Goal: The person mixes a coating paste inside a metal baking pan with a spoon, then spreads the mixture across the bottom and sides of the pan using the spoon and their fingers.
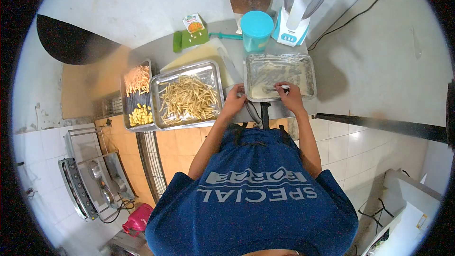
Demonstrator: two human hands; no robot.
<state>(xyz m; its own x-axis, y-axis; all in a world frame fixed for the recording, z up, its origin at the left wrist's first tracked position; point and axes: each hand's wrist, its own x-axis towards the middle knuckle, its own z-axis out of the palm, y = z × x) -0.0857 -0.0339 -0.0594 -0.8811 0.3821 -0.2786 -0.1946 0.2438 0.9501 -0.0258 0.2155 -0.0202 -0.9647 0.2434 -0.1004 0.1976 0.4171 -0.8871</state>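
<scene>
A metal tray (307, 96) holding a thin layer of pale, creamy batter (284, 73) lies in front of me on the counter. My right hand (291, 98) is closed in a pinch on a slim metal utensil (283, 87), held low over the tray's near side. Its head is too small to tell whether it is a spoon or a fork. At the tray's near left corner, my left hand (234, 101) has its fingers curled against the rim. Left of that hand stands another metal tray (221, 78) piled with thin yellowish-brown strips (187, 98).
Farther left, a third tray (138, 94) holds orange shreds (137, 79) and yellow chunks (141, 114). Behind the trays are a turquoise-lidded container (256, 31), a blender (298, 12), a brown pouch (250, 2), a seasoning packet (193, 22) and a pale cutting board (201, 56).
</scene>
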